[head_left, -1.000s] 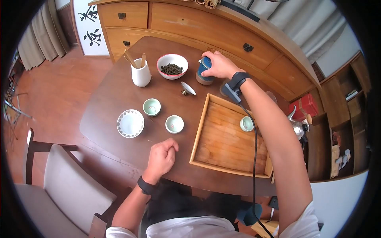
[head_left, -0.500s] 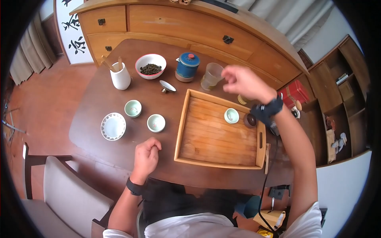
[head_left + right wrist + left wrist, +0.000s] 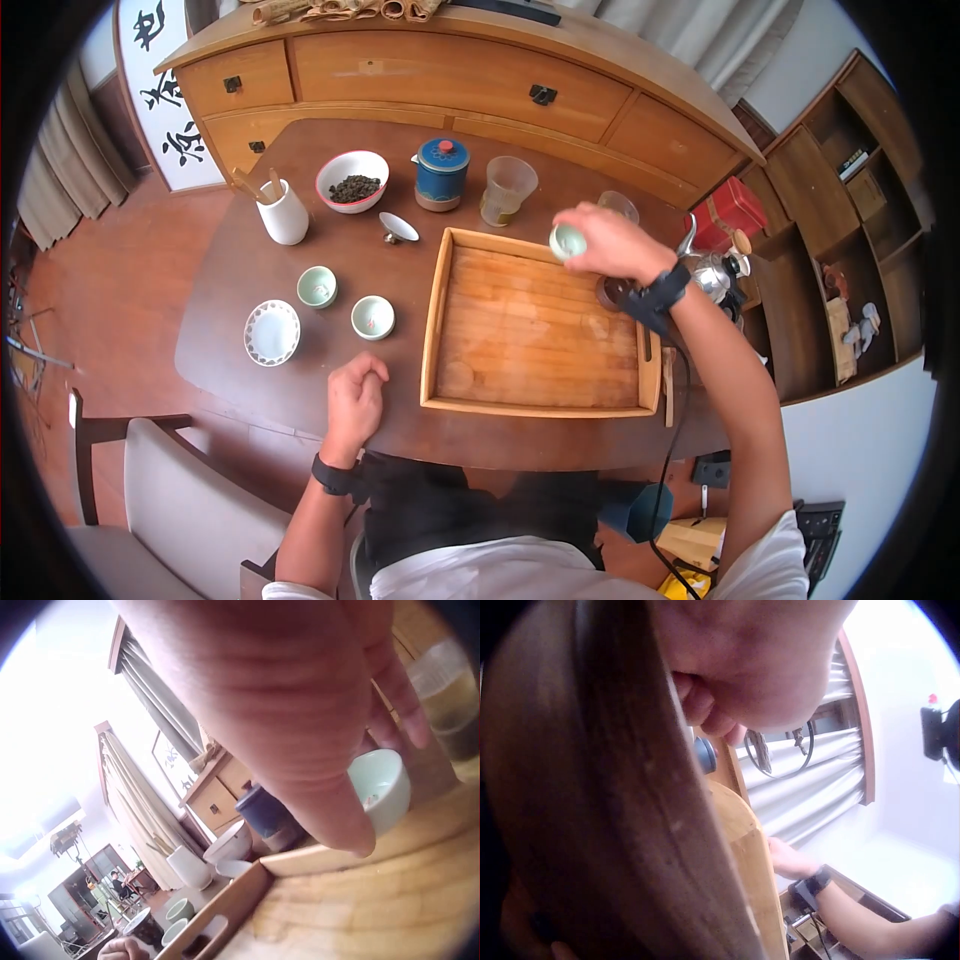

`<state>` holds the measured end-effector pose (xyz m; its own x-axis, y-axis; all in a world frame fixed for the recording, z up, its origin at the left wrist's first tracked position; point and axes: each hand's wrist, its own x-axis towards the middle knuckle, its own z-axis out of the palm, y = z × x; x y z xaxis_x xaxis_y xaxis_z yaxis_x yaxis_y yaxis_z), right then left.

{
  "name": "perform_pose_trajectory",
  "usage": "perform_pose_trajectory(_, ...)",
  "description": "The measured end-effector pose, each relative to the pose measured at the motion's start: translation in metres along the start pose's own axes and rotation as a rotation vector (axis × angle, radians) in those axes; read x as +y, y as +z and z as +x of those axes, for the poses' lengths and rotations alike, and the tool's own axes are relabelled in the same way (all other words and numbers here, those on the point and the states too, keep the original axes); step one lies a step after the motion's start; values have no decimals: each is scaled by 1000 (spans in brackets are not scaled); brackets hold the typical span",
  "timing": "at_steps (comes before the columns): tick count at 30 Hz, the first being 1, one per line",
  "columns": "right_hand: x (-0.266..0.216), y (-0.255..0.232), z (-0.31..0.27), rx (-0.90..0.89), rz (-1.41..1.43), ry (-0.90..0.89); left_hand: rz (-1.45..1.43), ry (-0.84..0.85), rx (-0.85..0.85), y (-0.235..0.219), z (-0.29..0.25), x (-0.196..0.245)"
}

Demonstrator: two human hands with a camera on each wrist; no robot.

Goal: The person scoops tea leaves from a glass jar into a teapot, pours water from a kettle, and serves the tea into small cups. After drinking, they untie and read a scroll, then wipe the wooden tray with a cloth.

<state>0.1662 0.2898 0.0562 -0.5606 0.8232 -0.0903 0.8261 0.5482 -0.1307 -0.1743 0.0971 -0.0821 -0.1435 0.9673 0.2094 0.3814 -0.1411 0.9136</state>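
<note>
My right hand [image 3: 618,243] pinches a small pale green teacup [image 3: 567,242] between thumb and fingers above the far edge of the wooden tray [image 3: 530,407]. In the right wrist view the thumb lies against the side of the green cup [image 3: 386,791]. Loosely curled, my left hand [image 3: 355,392] rests at the front table edge and holds nothing. Two matching teacups [image 3: 317,287] [image 3: 373,318] stand left of the tray, beside a white bowl with a patterned rim [image 3: 272,334]. A small dark brown piece [image 3: 612,293] sits in the tray near the right wrist.
Along the back stand a white tool holder [image 3: 284,214], a red-rimmed bowl of tea leaves [image 3: 352,182], a blue lidded teapot [image 3: 441,174] and a clear glass pitcher [image 3: 508,190]. A strainer [image 3: 399,228] lies before them. A silver kettle [image 3: 714,275] stands at right; a cable [image 3: 684,400] hangs from the right wrist.
My right hand let go of the blue teapot, moved right past the glass pitcher, then took the teacup from the tray and lifted it. The left hand stays at the table edge.
</note>
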Motion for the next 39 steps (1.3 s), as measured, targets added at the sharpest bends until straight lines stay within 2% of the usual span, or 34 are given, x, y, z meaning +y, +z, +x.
perform_pose_trajectory(3, 12, -8, 32, 0, -90, 68, 16, -25, -14, -2, 0, 1)
perform_pose_trajectory(8, 31, 20, 81, -63, -127, 78, -17, -59, -18, -2, -1, 5)
perform_pose_trajectory(11, 35, 31, 96, -156, -131, 117, -29, -70, -16, -2, -1, 4)
perform_pose_trajectory(14, 36, 33, 97, -159, -123, 137, -40, -47, -15, -2, -1, 1)
perform_pose_trajectory(17, 41, 32, 82, 81, -73, -4, -42, -72, -21, -4, -2, 1)
perform_pose_trajectory(18, 45, 28, 72, 63, -32, 2, -47, -91, -27, -3, -2, 1)
perform_pose_trajectory(20, 20, -3, 41, 23, 50, 21, -51, -48, 6, 0, -3, -4)
perform_pose_trajectory(21, 8, -15, 24, -68, 60, 97, -50, -25, 22, 1, -2, -6)
perform_pose_trajectory(22, 3, -20, 5, -92, 82, 88, -51, -39, 15, 0, -2, -5)
perform_pose_trajectory(25, 2, -13, -45, -133, 50, 107, -77, -57, 2, 0, -2, -7)
perform_pose_trajectory(27, 22, 9, -67, -56, 64, 41, -76, -32, 3, 0, -1, -4)
perform_pose_trajectory(30, 38, 29, -86, -34, 27, 71, -43, -2, 3, 1, -2, -3)
perform_pose_trajectory(33, 44, 33, -88, -93, 108, 151, -6, 7, 6, 1, -1, -2)
perform_pose_trajectory(36, 56, 28, -94, -27, 118, 98, 18, 5, 5, 1, -1, -4)
perform_pose_trajectory(39, 62, -2, -97, -44, 73, 217, 19, -16, 1, 1, -3, -7)
